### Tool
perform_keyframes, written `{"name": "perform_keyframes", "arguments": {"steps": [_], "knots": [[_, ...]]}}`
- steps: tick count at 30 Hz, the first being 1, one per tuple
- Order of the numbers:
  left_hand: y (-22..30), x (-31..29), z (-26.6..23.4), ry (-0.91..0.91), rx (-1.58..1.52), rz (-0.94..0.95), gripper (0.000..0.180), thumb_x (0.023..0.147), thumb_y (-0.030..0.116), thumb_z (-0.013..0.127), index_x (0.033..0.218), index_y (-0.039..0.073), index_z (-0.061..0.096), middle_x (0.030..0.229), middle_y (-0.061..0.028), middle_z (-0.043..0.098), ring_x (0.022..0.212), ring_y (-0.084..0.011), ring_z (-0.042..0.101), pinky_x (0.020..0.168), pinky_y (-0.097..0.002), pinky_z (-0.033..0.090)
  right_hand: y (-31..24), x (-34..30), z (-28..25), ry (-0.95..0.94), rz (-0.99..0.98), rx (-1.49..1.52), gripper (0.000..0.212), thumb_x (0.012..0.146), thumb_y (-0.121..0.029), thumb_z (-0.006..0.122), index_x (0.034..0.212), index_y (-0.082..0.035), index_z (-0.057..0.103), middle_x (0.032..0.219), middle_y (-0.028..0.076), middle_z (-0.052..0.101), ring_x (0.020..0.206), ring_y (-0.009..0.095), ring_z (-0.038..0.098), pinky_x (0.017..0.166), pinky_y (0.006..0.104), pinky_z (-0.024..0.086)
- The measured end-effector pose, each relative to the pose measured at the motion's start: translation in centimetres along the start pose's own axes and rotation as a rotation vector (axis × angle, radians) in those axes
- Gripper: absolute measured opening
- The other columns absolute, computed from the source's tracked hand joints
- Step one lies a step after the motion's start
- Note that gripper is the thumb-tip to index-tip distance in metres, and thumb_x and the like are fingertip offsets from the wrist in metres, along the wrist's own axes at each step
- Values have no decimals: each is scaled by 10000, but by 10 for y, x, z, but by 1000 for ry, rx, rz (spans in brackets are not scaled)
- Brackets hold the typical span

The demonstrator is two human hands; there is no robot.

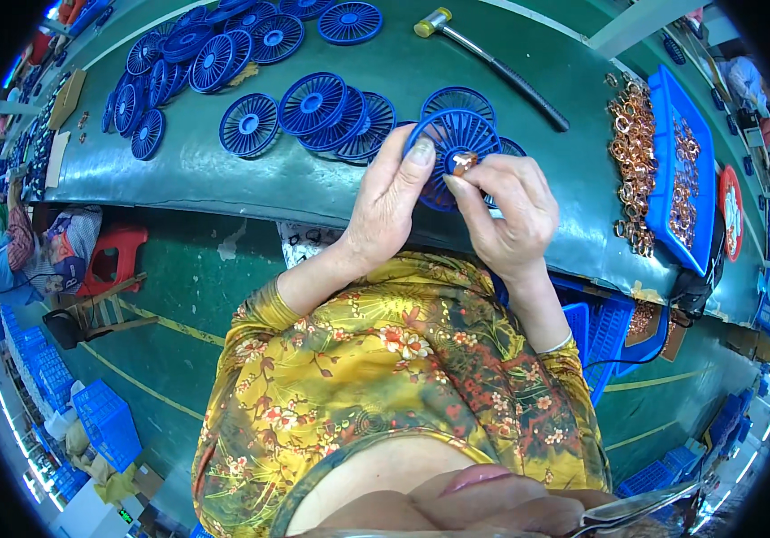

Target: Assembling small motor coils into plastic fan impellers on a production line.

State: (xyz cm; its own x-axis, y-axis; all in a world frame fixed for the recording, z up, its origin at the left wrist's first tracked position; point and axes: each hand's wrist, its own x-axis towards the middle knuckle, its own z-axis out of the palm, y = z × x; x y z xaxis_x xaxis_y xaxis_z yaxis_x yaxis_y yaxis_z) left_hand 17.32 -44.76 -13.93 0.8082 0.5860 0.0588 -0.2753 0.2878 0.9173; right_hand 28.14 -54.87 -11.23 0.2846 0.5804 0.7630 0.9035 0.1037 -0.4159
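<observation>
My left hand (387, 195) grips the near left rim of a blue spoked plastic disc (443, 130), thumb on top, holding it tilted above the green table. At the disc's hub, my right hand (517, 211) pinches a small shiny copper-coloured ring-like part (464, 162) between thumb and fingers. Whether that part touches or sits in the hub cannot be made out. Behind the held disc lies another blue disc (461, 97). Left of my hands, several more rest overlapping, among them one spoked disc (313, 103) and a flat single one (249, 125).
A larger heap of blue discs (213, 63) covers the far left table. A hammer (501, 67) with a yellow head lies beyond my hands. At right are loose copper-coloured rings (633, 161), a blue tray (665, 184) holding more, and a red dish (731, 211). A red stool (117, 255) stands left, near another person.
</observation>
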Motion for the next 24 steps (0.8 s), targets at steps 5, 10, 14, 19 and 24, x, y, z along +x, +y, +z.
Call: {"name": "perform_keyframes", "arguments": {"steps": [5,10,14,19,24], "knots": [[-5,-5,2,56,388,194,295,940,76,479,1219,4,416,1063,-49,529,949,-105,511,871,-261,429,4,-3,13,-64,74,-116,118,766,-85,704,794,-57,593,737,69,579,665,257,571,587,354,451],[-15,-6,0,55,366,175,318,902,13,509,1198,5,395,1070,-67,515,991,-102,489,871,-264,426,-1,-10,22,-71,265,-46,118,783,-105,700,809,-53,597,770,80,590,718,264,572,636,368,457],[-10,-3,5,40,38,141,294,892,39,543,1150,7,406,1013,-77,533,923,-105,524,828,-285,454,-6,-7,25,150,232,-170,230,758,-179,744,936,-57,664,941,79,657,1026,291,547,895,391,415],[13,-5,-13,-224,-455,-85,523,882,27,558,1357,-20,343,1242,-109,515,1117,-124,513,960,-294,431,3,-1,2,-104,-61,-140,277,751,-238,730,1003,-124,725,1141,5,669,1242,275,483,1049,434,302],[6,-10,-18,-138,-276,-118,497,888,145,660,1301,-8,432,1126,-61,584,992,-103,573,885,-267,479,10,3,-5,-277,-84,65,234,805,-189,685,1027,-125,719,1158,33,663,1252,303,486,1055,441,313]]}}
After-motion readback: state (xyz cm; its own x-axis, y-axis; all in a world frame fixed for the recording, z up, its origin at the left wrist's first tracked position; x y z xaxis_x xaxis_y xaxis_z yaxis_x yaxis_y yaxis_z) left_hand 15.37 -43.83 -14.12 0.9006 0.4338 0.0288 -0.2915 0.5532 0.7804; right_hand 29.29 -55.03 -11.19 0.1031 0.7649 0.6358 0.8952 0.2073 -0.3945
